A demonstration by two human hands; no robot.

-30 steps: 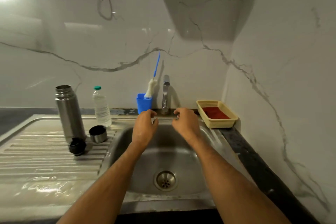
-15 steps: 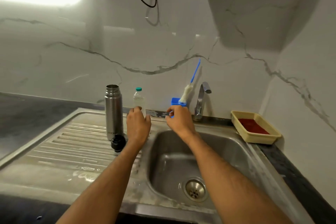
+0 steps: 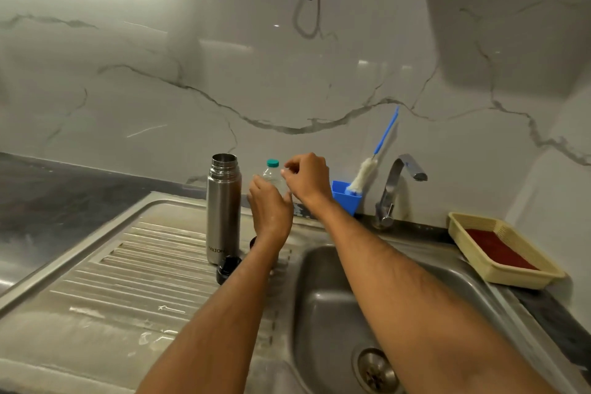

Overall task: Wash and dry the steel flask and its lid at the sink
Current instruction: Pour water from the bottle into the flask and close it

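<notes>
The steel flask [image 3: 223,208] stands upright and uncapped on the ribbed drainboard [image 3: 128,281]. Its black stopper lid [image 3: 227,269] lies at the flask's foot. A second dark-rimmed cap [image 3: 253,241] peeks out behind my left forearm, mostly hidden. A clear plastic bottle with a teal cap [image 3: 272,169] stands just right of the flask. My left hand [image 3: 270,211] is wrapped around the bottle's body and covers most of it. My right hand [image 3: 308,179] hovers beside the teal cap, fingers curled, thumb and forefinger slightly apart, holding nothing.
The sink basin [image 3: 319,297] with its drain [image 3: 374,368] lies under my right forearm. Behind it stand the tap [image 3: 393,189] and a blue cup [image 3: 347,198] holding a bottle brush [image 3: 363,174]. A yellow basket [image 3: 492,275] with a red pad sits at right.
Both hands left the area in front of the tap and moved left to the plastic bottle. The left hand closed around it; the right rose to its cap. The view swung left.
</notes>
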